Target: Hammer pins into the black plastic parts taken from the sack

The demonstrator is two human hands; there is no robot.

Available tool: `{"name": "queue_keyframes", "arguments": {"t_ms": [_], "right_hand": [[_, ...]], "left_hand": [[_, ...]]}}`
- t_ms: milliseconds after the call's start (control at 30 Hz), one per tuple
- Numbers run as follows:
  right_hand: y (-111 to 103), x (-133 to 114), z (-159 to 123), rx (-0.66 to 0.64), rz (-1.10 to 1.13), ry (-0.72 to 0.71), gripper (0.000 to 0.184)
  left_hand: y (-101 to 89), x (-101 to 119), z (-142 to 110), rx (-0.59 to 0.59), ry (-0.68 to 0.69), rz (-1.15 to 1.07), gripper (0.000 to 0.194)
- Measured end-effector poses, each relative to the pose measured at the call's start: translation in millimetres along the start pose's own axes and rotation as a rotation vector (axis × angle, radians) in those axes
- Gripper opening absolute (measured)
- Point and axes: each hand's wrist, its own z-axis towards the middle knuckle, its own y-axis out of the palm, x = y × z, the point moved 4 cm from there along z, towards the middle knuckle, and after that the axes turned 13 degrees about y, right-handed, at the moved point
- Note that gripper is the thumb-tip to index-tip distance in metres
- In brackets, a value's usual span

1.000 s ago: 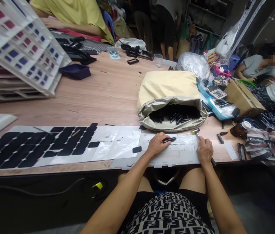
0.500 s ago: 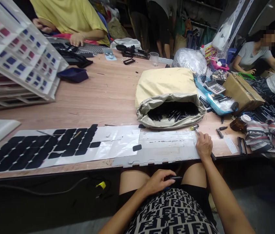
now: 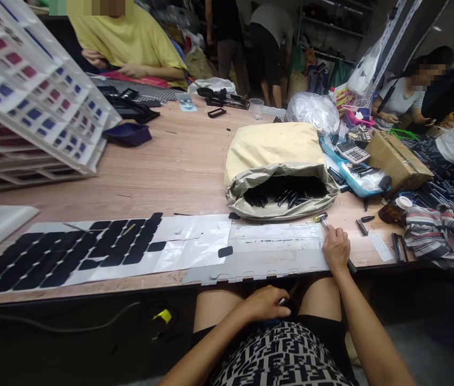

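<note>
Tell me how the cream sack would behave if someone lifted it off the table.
The cream sack would probably sag rather than hold its shape, since its rim is creased and crumpled. It may feel weighty, as its body bulges and many black pieces show inside. Tilted forward, it could spill some, because its wide mouth gapes toward the table's near edge.

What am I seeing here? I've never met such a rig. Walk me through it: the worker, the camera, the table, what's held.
There is no machine: this is someone working bare-handed. One camera, worn on the head, looks forward and down. On the table lie a white sheet with black pads and an open bag with black pieces inside; to the bag's right are a calculator and a box. The right hand has its grip around a hammer. The left hand is off the table; whatever it may hold is too hidden to name.
</note>
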Motion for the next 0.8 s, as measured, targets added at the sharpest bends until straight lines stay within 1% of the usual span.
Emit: {"name": "queue_keyframes", "arguments": {"t_ms": [33,67,100,133,167,200,267,300,333,367,433,500,567,667,800], "right_hand": [[-0.3,-0.4,0.1,-0.003,0.001,-0.001,0.033],[-0.6,-0.8,0.3,-0.006,0.001,0.000,0.033],[-0.7,-1.0,0.4,-0.009,0.001,0.003,0.033],[-0.8,-1.2,0.4,-0.013,0.002,0.004,0.033],[-0.6,-1.3,0.4,-0.018,0.004,0.005,0.033],[-0.4,-1.4,0.2,-0.021,0.005,0.007,0.033],[0.1,-1.3,-0.5,-0.024,0.006,0.010,0.033],[0.3,-1.4,-0.9,-0.026,0.007,0.010,0.033],[0.6,-1.4,-1.4,-0.029,0.006,0.011,0.033],[0.8,-1.4,-1.9,-0.034,0.005,0.012,0.033],[1.3,-1.6,-2.9,-0.048,0.003,0.017,0.033],[1.6,-1.7,-3.7,-0.064,0.000,0.026,0.033],[2.1,-1.7,-4.4,-0.082,-0.001,0.038,0.033],[2.3,-1.7,-5.5,-0.105,0.008,0.053,0.034],[1.4,-1.8,-6.9,-0.112,0.016,0.064,0.034]], "left_hand": [[-7.4,16.2,-2.6,-0.119,0.120,-0.060,0.050],[-18.8,30.3,-3.4,-0.222,0.218,-0.134,0.054],[-35.6,40.9,-0.4,-0.257,0.285,-0.199,0.056],[-57.8,47.1,7.4,-0.195,0.324,-0.232,0.055],[-83.0,49.0,19.3,-0.065,0.339,-0.220,0.053],[-109.4,46.8,33.8,0.110,0.327,-0.163,0.049],[-158.6,34.1,63.7,0.523,0.201,0.060,0.041],[-176.4,26.8,78.0,0.669,0.117,0.181,0.038],[-189.4,19.8,91.7,0.765,0.038,0.283,0.037],[-198.2,13.2,104.2,0.824,-0.037,0.364,0.037],[-206.9,1.7,123.3,0.864,-0.152,0.453,0.040],[-209.2,-7.1,132.8,0.871,-0.220,0.480,0.045],[-209.6,-14.3,135.3,0.863,-0.249,0.468,0.044],[-210.7,-23.6,133.7,0.852,-0.271,0.407,0.039],[-212.4,-26.4,133.3,0.865,-0.315,0.356,0.034]]}}
